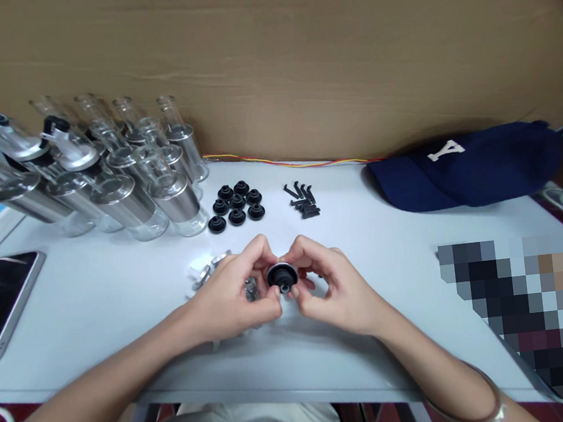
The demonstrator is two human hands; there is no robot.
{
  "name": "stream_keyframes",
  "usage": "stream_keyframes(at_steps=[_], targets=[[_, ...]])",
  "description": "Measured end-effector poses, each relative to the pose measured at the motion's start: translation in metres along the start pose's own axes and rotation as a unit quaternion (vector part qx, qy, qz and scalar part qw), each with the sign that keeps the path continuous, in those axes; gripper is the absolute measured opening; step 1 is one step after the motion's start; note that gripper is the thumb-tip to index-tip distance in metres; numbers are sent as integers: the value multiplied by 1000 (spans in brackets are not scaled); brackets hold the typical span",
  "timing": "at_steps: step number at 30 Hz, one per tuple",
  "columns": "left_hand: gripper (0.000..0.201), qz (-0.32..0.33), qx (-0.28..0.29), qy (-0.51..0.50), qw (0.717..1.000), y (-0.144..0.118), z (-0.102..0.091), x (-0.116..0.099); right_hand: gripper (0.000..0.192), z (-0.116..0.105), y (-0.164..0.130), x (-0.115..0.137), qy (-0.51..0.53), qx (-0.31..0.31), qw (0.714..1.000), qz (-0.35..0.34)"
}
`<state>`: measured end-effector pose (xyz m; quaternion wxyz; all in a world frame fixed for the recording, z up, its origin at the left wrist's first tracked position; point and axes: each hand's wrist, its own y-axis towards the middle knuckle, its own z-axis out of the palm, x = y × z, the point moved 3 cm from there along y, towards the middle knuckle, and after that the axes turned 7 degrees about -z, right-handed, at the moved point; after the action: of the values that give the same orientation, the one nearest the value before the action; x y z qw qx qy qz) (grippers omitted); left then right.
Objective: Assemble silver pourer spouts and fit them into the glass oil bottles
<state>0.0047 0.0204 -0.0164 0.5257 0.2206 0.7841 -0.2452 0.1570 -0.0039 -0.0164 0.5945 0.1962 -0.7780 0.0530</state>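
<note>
Between my two hands, over the front middle of the table, is a round black bottle stopper (282, 277) with a silvery rim, its ribbed underside facing me. My left hand (239, 286) pinches its left edge with thumb and fingers. From the other side, my right hand (334, 286) grips the right edge the same way. Silvery pourer parts (202, 276) lie on the table, partly hidden behind my left hand. Beyond my hands sit several black rubber stoppers (235, 201) in a cluster. To their right is a small pile of black lever pieces (303, 202).
Several glass bottles with metal sleeves (126, 197) stand at the back left, some topped with pourers. A phone (4, 304) lies at the left. A navy cap (473, 167) rests at the back right. Thin wires (286, 163) run along the cardboard wall (295, 55).
</note>
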Motion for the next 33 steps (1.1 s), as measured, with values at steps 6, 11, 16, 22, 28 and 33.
stream_keyframes(at_steps=[6,11,16,22,28,33], targets=[[11,54,-10,-11,998,0,0,-2,14,-2,1,0,52,4,999,-10],[9,41,-17,6,999,0,-1,-2,12,-3,2,0,50,4,999,-1],[13,18,-27,37,999,1,0,-1,15,-1,2,1,27,9,1000,3],[10,20,-41,99,994,2,-1,-5,15,2,1,2,11,1,1000,13],[10,16,-54,81,995,3,-2,-6,10,1,2,1,9,2,1000,13],[9,43,-52,26,997,2,-2,-3,10,-1,3,-2,50,-10,999,-9]])
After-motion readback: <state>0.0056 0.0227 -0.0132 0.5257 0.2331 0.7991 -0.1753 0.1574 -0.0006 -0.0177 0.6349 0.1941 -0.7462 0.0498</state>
